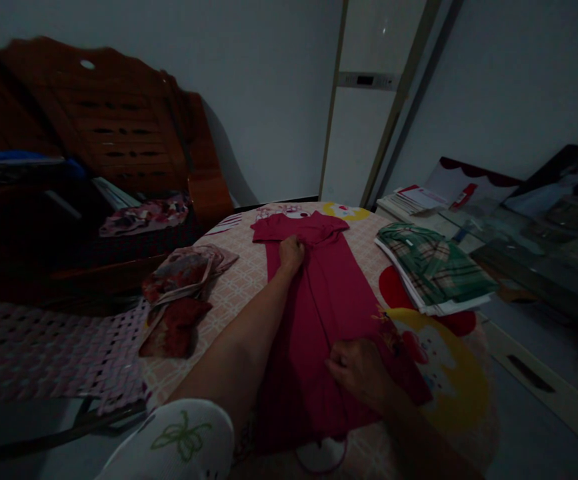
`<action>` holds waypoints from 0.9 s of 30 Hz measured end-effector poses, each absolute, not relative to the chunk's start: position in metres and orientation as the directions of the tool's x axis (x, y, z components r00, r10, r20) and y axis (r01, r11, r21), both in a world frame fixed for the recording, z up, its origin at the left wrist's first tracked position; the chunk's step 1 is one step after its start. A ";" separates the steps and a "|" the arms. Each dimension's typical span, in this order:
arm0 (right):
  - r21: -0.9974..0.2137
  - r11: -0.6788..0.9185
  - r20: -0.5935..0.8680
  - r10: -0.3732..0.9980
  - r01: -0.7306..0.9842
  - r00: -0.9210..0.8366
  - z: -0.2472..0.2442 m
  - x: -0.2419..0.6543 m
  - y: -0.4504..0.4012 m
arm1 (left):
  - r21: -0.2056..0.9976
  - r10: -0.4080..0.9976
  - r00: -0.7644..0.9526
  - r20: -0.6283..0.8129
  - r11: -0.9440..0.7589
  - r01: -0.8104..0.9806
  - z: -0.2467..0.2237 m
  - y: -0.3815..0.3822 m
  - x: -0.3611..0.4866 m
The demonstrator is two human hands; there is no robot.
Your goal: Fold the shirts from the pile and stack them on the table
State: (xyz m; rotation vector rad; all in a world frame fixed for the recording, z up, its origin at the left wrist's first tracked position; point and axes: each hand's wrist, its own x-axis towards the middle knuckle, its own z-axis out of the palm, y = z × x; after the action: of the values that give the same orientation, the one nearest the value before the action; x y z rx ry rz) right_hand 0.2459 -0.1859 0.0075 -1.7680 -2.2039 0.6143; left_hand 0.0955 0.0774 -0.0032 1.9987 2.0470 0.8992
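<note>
A dark pink garment (329, 287) lies spread lengthwise on a round table with a patterned cloth (239, 293), its short sleeves at the far end. My left hand (292, 253) is closed on the fabric just below the collar area. Closer to me, my right hand (357, 368) is also closed, pinching the garment near its middle fold. A small printed motif shows on the cloth of the garment right of my right hand.
Folded green plaid fabric (431, 267) rests at the table's right edge. Crumpled reddish cloths (183, 287) lie on the left side. Behind stand a wooden chair (113, 127) and a tall white unit (361, 113); a cluttered glass-topped cabinet (499, 233) is at right.
</note>
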 end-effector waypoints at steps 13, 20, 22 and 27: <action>-0.493 0.159 -0.062 0.974 0.855 -0.217 0.012 0.247 -0.187 | 0.487 0.968 0.042 0.249 -0.163 0.858 0.003 0.071 0.086; -0.663 0.148 -0.099 0.954 0.734 -0.281 0.022 0.256 -0.192 | 0.355 0.935 0.259 0.241 -0.334 0.873 -0.002 0.035 0.074; -0.646 0.170 -0.155 0.926 0.744 -0.346 0.026 0.256 -0.196 | 0.294 0.922 0.317 0.223 -0.373 0.880 -0.009 0.023 0.074; -0.636 0.154 -0.231 0.897 0.756 -0.377 0.036 0.257 -0.200 | 0.213 0.914 0.350 0.203 -0.390 0.896 -0.018 0.009 0.077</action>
State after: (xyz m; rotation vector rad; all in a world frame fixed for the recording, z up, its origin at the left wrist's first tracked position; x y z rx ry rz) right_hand 0.2566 -0.1998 0.0358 -1.6217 -2.2251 1.0304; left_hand 0.0765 0.0089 -0.0178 2.5274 1.6969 0.4469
